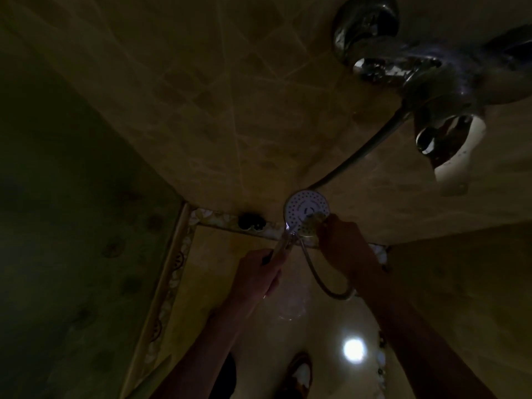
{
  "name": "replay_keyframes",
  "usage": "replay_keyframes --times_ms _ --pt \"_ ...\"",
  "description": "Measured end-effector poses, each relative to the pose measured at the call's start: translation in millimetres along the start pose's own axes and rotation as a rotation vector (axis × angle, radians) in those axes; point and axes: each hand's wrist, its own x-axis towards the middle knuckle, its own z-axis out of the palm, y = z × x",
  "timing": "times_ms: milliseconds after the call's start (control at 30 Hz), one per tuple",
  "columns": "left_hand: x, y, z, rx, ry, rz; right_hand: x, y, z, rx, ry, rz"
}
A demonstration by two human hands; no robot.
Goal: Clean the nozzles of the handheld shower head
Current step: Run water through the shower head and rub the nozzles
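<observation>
The handheld shower head [303, 207] is round and white, its nozzle face turned up toward me in the dim light. My left hand [257, 276] is closed around its chrome handle [283, 244] just below the head. My right hand [344, 240] presses a small pale scrubbing pad [311, 226] against the lower right edge of the nozzle face. The metal hose [322, 279] loops down from the handle and passes behind my right forearm.
A chrome mixer tap with lever and spout [403, 67] juts from the tiled wall at upper right, with a second stretch of hose [371, 145] running down from it. A dark floor drain [252, 221] sits in the corner. Two shoes [299, 375] stand on the glossy floor.
</observation>
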Motion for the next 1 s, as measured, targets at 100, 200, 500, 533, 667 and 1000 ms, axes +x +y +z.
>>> replay_keyframes --times_ms 100,200,500,533,667,1000 --pt "0 -4 1 -0.023 0.008 -0.028 7 18 3 -0.041 -0.06 0.036" --pt "-2 -5 4 -0.037 -0.006 -0.034 -6 20 -17 -0.11 -0.236 0.123" --pt "0 0 11 -0.035 -0.016 -0.039 -14 8 -1 0.241 -0.148 0.222" --pt "0 -1 11 -0.02 -0.021 -0.036 -10 9 -6 0.285 -0.169 0.176" --pt "2 -3 7 -0.023 -0.027 -0.038 0 21 -25 0.158 -0.185 0.193" --pt "1 3 10 -0.055 -0.024 -0.042 -14 8 -13 0.341 -0.179 0.332"
